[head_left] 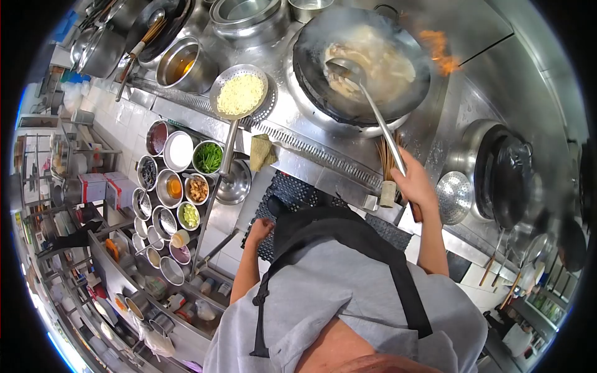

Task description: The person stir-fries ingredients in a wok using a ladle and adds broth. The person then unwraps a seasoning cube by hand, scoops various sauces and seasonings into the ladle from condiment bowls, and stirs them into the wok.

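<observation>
My right hand (415, 181) grips the long handle of a metal ladle (380, 118). Its bowl rests in a large black wok (404, 102), among pale food in steaming, cloudy liquid (379, 53). My left hand (260, 230) hangs low beside my black apron (329, 233), fingers curled in, with nothing visible in it. Left of the wok, a perforated strainer (257, 74) full of pale yellow noodles (240, 94) lies on the stove ledge. A folded greenish cloth (262, 151) lies on the counter's front edge near the strainer's handle.
Flames (440, 53) flare right of the wok. Several bowls of ingredients, including chopped greens (208, 157), stand at the left. A pot with orange liquid (185, 66) sits at the back left. A bamboo brush (387, 186), a round skimmer (454, 193) and another wok (511, 180) are at the right.
</observation>
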